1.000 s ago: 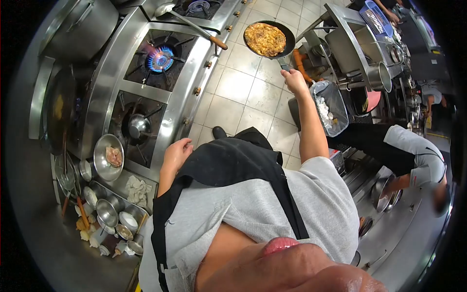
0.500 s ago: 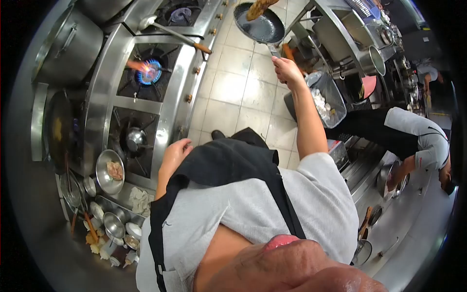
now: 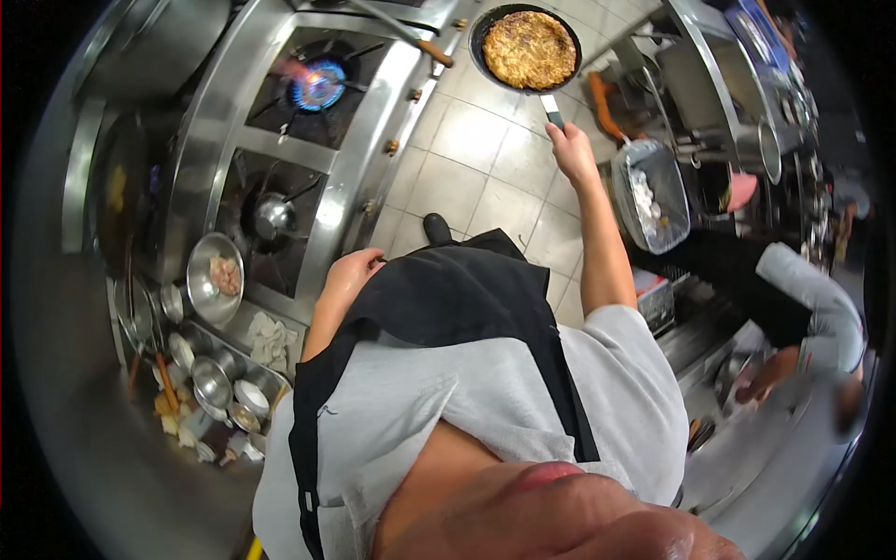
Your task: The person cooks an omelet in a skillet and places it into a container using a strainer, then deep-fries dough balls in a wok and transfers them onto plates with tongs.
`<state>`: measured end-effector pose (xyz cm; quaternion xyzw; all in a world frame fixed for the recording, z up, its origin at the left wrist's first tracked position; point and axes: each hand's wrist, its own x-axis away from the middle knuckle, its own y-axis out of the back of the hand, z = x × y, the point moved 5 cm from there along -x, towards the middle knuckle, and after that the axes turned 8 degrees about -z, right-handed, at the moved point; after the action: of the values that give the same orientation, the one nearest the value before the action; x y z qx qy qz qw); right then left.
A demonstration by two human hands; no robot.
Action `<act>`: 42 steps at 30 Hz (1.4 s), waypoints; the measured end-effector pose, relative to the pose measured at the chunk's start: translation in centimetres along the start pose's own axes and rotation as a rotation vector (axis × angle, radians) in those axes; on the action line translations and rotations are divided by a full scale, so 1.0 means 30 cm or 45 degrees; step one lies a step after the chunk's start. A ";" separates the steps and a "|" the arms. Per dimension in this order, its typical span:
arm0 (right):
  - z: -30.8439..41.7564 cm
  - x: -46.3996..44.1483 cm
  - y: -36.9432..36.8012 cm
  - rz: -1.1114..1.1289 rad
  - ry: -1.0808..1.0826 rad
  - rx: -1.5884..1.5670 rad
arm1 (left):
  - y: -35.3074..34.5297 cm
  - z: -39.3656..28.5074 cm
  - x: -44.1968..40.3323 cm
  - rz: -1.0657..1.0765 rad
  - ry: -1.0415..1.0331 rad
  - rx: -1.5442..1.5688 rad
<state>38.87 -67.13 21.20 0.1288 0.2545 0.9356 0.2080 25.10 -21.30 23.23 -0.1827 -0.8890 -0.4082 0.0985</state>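
My right hand (image 3: 574, 152) is closed around the handle of a black frying pan (image 3: 478, 49), held out over the tiled floor at the top. A round, browned, omelette-like piece of food (image 3: 529, 50) lies flat inside the pan. My left hand (image 3: 355, 274) rests by the left side of my black apron (image 3: 448, 294), near the stove's front edge. Its fingers are loosely bent and slightly apart, with nothing seen in them. To the left of the pan, a lit burner (image 3: 318, 85) shows a blue flame with an orange streak.
A ladle with a wooden handle (image 3: 435, 52) lies across the stove (image 3: 347, 179). Bowls, one with raw-looking meat (image 3: 225, 275), and a cloth (image 3: 272, 342) are at left. On the right are a lined bin (image 3: 674, 198), metal shelving and a bending co-worker (image 3: 810, 289).
Half a second ago the food was tilted in the air above the pan's far edge; now it lies flat inside, its upper side more evenly browned. The view has shifted. My left hand stays low.
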 end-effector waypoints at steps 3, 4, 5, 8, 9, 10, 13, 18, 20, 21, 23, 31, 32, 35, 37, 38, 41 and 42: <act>0.156 0.063 -0.114 0.235 -0.025 0.097 | 0.009 0.008 0.023 -0.041 0.090 -0.016; 0.197 0.060 -0.197 0.296 0.012 0.101 | 0.009 0.016 0.025 -0.029 0.084 -0.037; 0.228 0.072 -0.289 0.405 -0.030 -0.008 | 0.005 0.035 0.033 -0.038 0.090 -0.022; 0.291 0.076 -0.595 0.630 -0.037 -0.165 | 0.007 0.080 0.079 -0.107 0.129 0.074; 0.321 0.068 -0.696 0.662 -0.001 -0.126 | 0.013 0.088 0.103 -0.136 0.156 0.087; 0.354 0.061 -0.799 0.658 0.079 -0.124 | 0.019 0.104 0.133 -0.155 0.245 0.126; 0.485 0.065 -1.001 0.652 0.287 0.200 | 0.008 0.165 0.237 -0.274 0.420 0.217; 0.551 0.048 -1.071 0.775 0.484 0.438 | -0.016 0.170 0.391 -0.459 0.627 0.338; 0.490 -0.001 -1.053 0.758 0.495 0.423 | -0.042 0.182 0.428 -0.598 0.667 0.528; 0.484 -0.031 -1.082 0.741 0.524 0.439 | -0.054 0.187 0.435 -0.614 0.687 0.547; 0.514 -0.017 -1.108 0.744 0.458 0.374 | -0.021 0.165 0.441 -0.671 0.617 0.683; 0.545 -0.021 -1.075 0.885 0.316 0.417 | 0.450 -0.391 0.385 -0.759 -0.325 1.336; 0.555 -0.010 -1.071 0.892 0.362 0.438 | 0.517 -0.502 0.393 -0.722 -0.661 1.506; 0.537 -0.031 -1.071 0.851 0.500 0.637 | 0.619 -0.724 0.407 -0.688 -1.325 1.753; 0.505 -0.048 -1.084 0.770 0.593 0.624 | 0.635 -0.766 0.416 -0.690 -1.445 1.798; 0.506 -0.052 -1.097 0.684 0.699 0.615 | 0.641 -0.771 0.420 -0.660 -1.416 1.798; 0.490 -0.007 -1.129 0.590 0.690 0.621 | 0.650 -0.755 0.414 -0.588 -1.334 1.747; 0.481 -0.006 -1.141 0.556 0.731 0.664 | 0.634 -0.710 0.403 -0.640 -1.197 1.642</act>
<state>55.12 -34.29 15.12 -0.0372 0.4962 0.8600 -0.1129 22.30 -23.15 54.05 -0.0379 -0.9110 0.2895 -0.2912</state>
